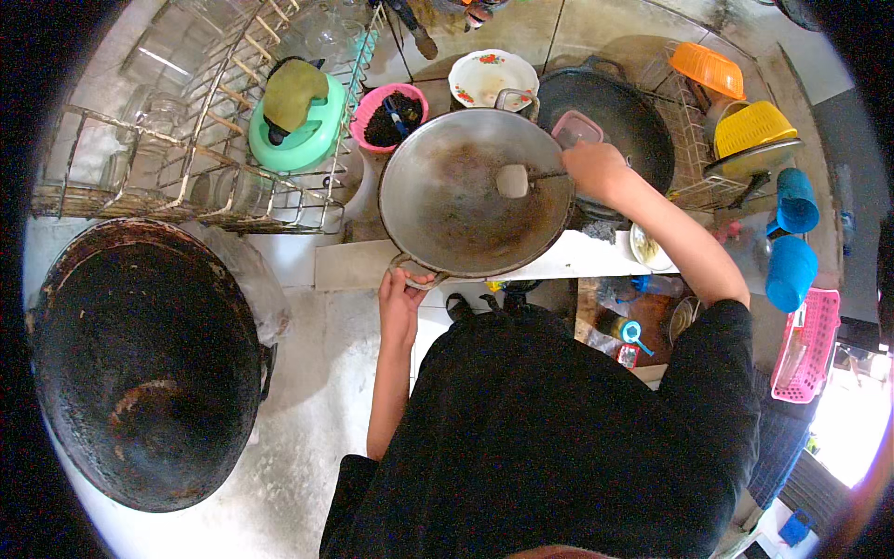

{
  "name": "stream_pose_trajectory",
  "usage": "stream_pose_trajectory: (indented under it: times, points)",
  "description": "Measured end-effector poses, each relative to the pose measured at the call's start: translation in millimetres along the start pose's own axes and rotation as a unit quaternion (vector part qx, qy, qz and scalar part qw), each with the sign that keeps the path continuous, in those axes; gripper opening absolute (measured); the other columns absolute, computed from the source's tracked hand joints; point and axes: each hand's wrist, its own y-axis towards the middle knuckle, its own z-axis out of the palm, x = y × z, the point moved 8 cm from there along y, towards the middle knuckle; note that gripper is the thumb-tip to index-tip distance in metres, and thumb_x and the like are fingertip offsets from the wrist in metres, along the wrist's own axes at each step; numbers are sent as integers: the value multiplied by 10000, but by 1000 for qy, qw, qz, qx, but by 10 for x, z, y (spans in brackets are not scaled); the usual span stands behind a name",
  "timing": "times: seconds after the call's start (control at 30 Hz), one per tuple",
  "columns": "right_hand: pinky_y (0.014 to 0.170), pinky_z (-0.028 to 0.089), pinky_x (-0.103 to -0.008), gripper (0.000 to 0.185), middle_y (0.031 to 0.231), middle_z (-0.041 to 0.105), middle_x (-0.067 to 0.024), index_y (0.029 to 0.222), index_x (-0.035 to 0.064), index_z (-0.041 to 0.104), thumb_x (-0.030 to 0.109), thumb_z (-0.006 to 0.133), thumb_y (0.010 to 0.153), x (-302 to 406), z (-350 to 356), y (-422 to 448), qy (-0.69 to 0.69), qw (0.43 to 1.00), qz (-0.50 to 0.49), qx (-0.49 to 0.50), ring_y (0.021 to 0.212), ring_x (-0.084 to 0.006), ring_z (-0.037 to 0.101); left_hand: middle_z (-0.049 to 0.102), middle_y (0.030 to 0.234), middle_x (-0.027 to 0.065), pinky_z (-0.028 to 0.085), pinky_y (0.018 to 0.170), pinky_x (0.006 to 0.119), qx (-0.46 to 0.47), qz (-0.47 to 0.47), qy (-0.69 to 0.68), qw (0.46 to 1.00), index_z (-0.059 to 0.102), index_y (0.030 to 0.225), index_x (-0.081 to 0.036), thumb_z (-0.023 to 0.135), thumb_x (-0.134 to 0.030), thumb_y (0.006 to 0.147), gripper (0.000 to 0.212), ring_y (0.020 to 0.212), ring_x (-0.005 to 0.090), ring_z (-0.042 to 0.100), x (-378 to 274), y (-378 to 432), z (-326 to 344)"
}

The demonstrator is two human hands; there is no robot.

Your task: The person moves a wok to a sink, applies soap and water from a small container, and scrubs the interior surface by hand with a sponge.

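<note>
My left hand (404, 288) grips the near loop handle of a metal wok (447, 223), at the wok's lower left. The wok's inside is grey with brown staining on its bottom. A spatula (514, 182) with a flat metal head lies over the wok's inside. Its thin dark handle runs right into my right hand (598, 172), whose fingers are closed around it at the rim. Just beyond that hand, a pink-rimmed clear plastic container (577, 128) sits in a larger dark wok (628, 115).
A white floral plate (492, 73) and a pink bowl of dark contents (388, 117) stand behind the wok. On the left are a wire dish rack (192, 140) with a green lid (300, 150) and a big blackened wok (147, 363). Blue cups (792, 272) stand right.
</note>
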Motion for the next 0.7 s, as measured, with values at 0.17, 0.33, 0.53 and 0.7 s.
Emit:
stream_pose_trajectory:
  times: [0.17,0.33,0.53,0.7]
  points:
    - [630,542,-377,137,819,658,-185,775,42,676,111,562,741,395,58,-8,-39,997,-54,40,754,-305,660,579,797,73,474,799,362,-12,-3,7,1000,463,901,-74,382,-268,973,222,867,228,611,5,-28,55]
    - [644,543,-382,150,821,652,-190,797,26,660,84,523,774,685,273,43,19,997,-71,-16,783,-312,657,594,798,89,473,802,370,-13,-9,6,1000,464,896,-79,384,-283,971,231,873,241,621,5,-13,5]
    - [649,541,-412,115,789,639,-206,784,18,640,44,532,756,771,621,269,109,990,-19,-88,769,-327,653,621,829,120,482,809,376,-17,-21,29,999,464,885,-73,398,-289,965,240,889,254,628,-48,-44,51]
    - [641,539,-411,109,778,637,-205,760,14,626,51,524,760,739,97,654,101,974,-45,-196,734,-328,652,613,819,117,494,814,373,7,-10,4,1000,465,885,-65,398,-276,965,236,900,248,627,-25,-19,51]
